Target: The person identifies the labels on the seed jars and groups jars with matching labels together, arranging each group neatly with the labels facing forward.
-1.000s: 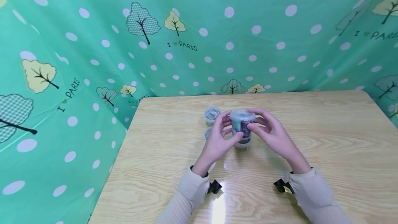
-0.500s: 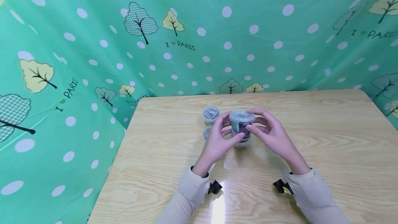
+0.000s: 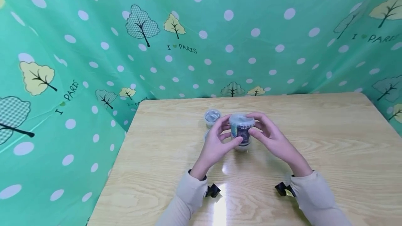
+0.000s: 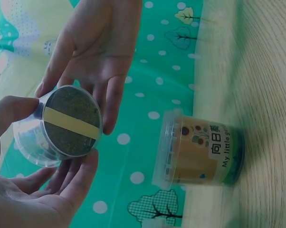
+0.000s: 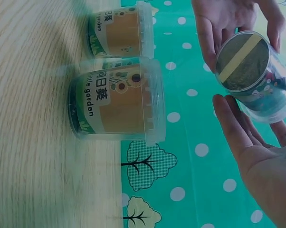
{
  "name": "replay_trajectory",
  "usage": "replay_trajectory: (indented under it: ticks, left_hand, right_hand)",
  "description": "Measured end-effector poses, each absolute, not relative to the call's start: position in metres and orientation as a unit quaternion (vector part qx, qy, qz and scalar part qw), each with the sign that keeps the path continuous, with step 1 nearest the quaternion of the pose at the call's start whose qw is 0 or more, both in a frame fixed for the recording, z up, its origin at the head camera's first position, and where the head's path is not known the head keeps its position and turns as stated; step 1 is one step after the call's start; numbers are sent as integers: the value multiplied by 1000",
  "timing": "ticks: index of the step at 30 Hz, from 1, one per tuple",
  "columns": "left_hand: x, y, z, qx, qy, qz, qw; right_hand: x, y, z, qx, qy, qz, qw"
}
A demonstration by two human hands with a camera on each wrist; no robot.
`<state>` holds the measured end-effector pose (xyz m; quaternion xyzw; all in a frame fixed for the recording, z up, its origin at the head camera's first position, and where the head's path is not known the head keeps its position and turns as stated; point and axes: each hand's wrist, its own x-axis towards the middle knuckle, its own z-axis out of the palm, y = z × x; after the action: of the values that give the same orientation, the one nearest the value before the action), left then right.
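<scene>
My left hand (image 3: pixel 216 144) and right hand (image 3: pixel 274 138) together hold a clear plastic cup (image 3: pixel 242 140) above the table. Fingers curl round both its sides, with both thumbs on the near side. The cup wears a frosted lid on top and a dark printed label. From below, the left wrist view shows dark, soil-like contents through the cup's base (image 4: pixel 69 102), crossed by a pale yellow strip (image 4: pixel 71 122). In the right wrist view the same cup (image 5: pixel 257 88) leans slightly between the hands.
Beyond the left hand stand similar lidded cups (image 3: pixel 212 117), one mostly hidden by that hand. Their labels show sunflowers and "little garden" on the nearer cup (image 5: pixel 119 104) and the other cup (image 5: pixel 117 33). A green dotted curtain (image 3: pixel 201 55) hangs behind the wooden table (image 3: pixel 329 142).
Both hands keep the same hold on the cup. It has shifted slightly left in view, along with the scene, and the left hand covers more of the nearer standing cup.
</scene>
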<state>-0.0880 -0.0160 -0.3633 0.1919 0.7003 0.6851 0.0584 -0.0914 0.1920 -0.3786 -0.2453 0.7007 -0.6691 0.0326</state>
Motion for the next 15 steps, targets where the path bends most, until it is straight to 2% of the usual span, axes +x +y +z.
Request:
replay_trajectory:
  ticks: [6,15]
  left_hand:
    - [-84,-17,-354,199,708,675,61]
    - [-79,-18,-348,211,749,628,25]
  right_hand:
    - [-92,190,-379,-231,711,-664,20]
    - [-92,186,-380,-192,734,-652,-9]
